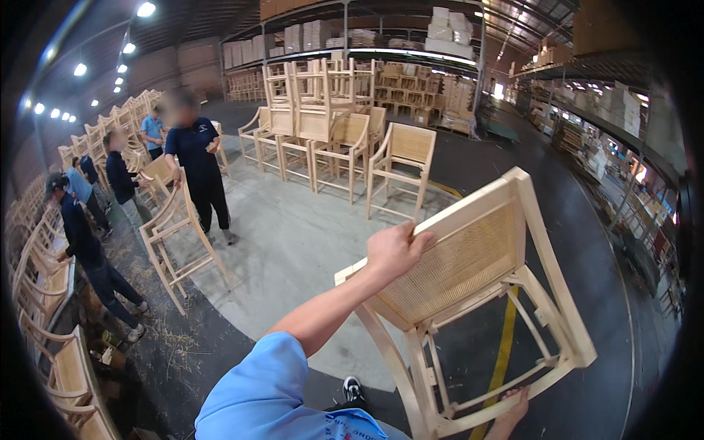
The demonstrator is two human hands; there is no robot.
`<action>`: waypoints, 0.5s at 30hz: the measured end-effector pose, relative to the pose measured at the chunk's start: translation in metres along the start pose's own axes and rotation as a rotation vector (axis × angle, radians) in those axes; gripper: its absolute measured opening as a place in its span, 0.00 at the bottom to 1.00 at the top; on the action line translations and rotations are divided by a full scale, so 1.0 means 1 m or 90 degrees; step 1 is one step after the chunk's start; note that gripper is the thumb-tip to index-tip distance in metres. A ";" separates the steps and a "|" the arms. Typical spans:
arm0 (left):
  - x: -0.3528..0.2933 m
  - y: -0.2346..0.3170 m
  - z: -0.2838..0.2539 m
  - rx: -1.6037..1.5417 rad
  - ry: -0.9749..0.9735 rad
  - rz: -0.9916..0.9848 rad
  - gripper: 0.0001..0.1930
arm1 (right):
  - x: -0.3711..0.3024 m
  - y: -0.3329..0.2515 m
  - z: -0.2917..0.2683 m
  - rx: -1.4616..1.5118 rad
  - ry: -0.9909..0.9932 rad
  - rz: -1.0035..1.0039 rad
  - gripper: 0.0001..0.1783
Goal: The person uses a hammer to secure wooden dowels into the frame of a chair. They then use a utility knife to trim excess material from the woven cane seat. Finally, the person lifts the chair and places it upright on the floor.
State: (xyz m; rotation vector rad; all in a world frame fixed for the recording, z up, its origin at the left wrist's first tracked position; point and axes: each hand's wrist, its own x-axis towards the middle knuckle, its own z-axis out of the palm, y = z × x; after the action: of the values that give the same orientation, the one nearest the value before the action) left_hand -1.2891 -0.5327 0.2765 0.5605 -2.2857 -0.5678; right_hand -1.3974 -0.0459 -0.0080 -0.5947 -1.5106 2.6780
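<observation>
I hold a pale wooden armchair (469, 260) with a woven cane panel, tilted in front of me on the right. My left hand (396, 253) is closed over the edge of the rail along the panel's top left. Low on the chair, my right hand (513, 411) has its fingers wrapped round a curved wooden piece of the frame; part of that hand is hidden behind the wood. Below the panel the frame is open, and the dark floor shows through it.
Similar chairs stand ahead, some stacked, with a single chair (402, 165) nearest. At left a person in dark clothes (194, 158) holds another chair (176, 235); several people work beside rows of chairs. Racks (616, 117) line the right. Wood shavings (172, 341) litter the floor.
</observation>
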 end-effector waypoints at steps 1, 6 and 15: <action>0.024 -0.005 0.002 0.002 0.017 0.033 0.26 | 0.015 0.021 0.026 0.011 0.005 0.042 0.22; 0.112 -0.022 0.033 0.001 0.068 0.216 0.24 | 0.053 0.119 0.133 0.202 -0.163 0.288 0.36; 0.180 -0.104 0.086 0.032 -0.077 0.431 0.19 | 0.028 0.286 0.252 -0.228 -0.286 0.731 0.43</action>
State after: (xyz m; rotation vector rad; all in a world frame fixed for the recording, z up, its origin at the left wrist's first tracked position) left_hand -1.4457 -0.6938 0.2590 -0.2429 -2.4108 -0.2095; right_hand -1.4563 -0.4009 -0.1363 -1.2584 -2.3247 3.5120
